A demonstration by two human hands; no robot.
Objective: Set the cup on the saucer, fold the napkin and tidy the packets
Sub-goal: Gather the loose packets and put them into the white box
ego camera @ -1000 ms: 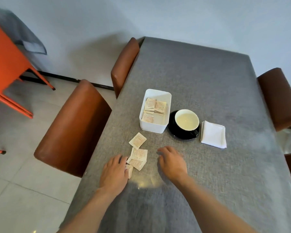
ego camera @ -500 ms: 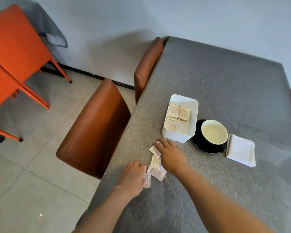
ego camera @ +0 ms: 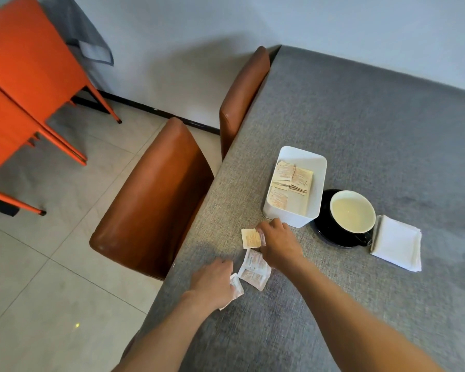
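My left hand (ego camera: 212, 281) sits nearest the table edge, fingers curled down onto one packet (ego camera: 236, 287). Part of that packet shows past my fingertips and part below my palm. It looks pinned or lightly gripped; I cannot tell which.

Just right of it, two more loose packets (ego camera: 254, 269) lie flat on the grey tablecloth (ego camera: 360, 130), overlapping, touched by neither hand.

Above them, a single packet (ego camera: 250, 238) is tilted up from the cloth. My right hand (ego camera: 279, 244) holds it by its right edge between thumb and forefinger, the other fingers curled in.

Handling notes:
- Packets: judged very light, thin and flexible. Flat on woven cloth they give little edge to catch, so lift a corner or slide first, then pinch an edge.
- Overlapping pair: probably gathers as one stack if pinched across both.
- Squeeze lightly; paper sachets probably crease or tear under a hard pinch.

Further right, the white bin (ego camera: 287, 214) stands just beyond my right hand and already contains several packets. I judge it the place for the loose ones.

The cup (ego camera: 352, 212) rests on the black saucer (ego camera: 322, 226), touching the bin's right side. The folded white napkin (ego camera: 396, 242) lies just right of the saucer.
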